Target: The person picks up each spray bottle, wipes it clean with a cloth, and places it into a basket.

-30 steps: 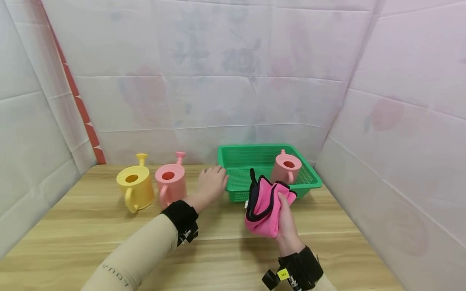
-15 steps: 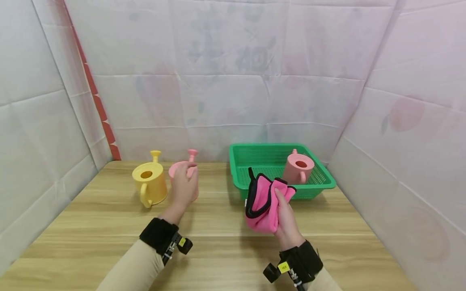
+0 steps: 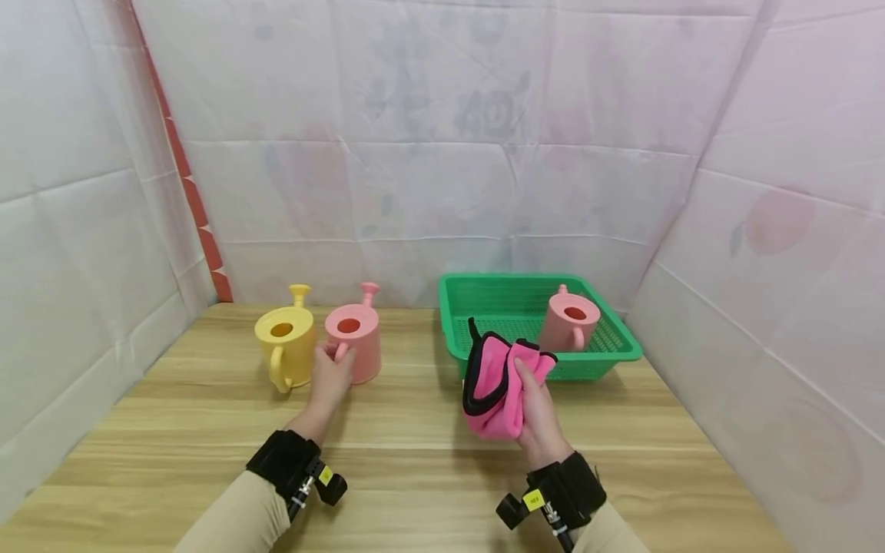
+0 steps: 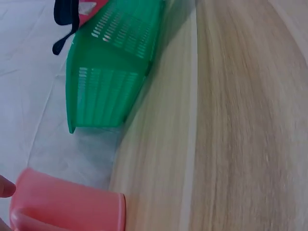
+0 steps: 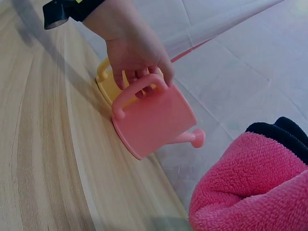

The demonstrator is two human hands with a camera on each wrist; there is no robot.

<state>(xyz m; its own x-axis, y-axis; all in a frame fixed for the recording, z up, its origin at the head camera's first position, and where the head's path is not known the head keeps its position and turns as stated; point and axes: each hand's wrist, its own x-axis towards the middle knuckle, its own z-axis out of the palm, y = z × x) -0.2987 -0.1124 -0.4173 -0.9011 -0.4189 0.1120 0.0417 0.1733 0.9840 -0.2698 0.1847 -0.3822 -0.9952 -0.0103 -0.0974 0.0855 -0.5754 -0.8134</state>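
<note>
My left hand [image 3: 330, 378] is at the handle of a pink watering can [image 3: 364, 357], which stands upright on the table. In the right wrist view its fingers curl through the handle, with the thumb near the rim. Just left of it stands a yellow watering can [image 3: 297, 353], its handle towards me. My right hand [image 3: 541, 415] grips a folded pink cloth [image 3: 494, 392] with black edging, held in front of the green basket [image 3: 484, 286]. Fuzzy pile shows on the cloth [image 5: 255, 183] in the right wrist view.
A second pink watering can [image 3: 568, 322] stands inside the basket at its right. The wooden table [image 3: 415, 476] is bordered by pale sheets hanging behind [image 3: 429, 192] and on both sides.
My left hand has moved from the basket's left edge across to the pink watering can and come down onto its handle. The right hand still holds the cloth. The view has shifted left.
</note>
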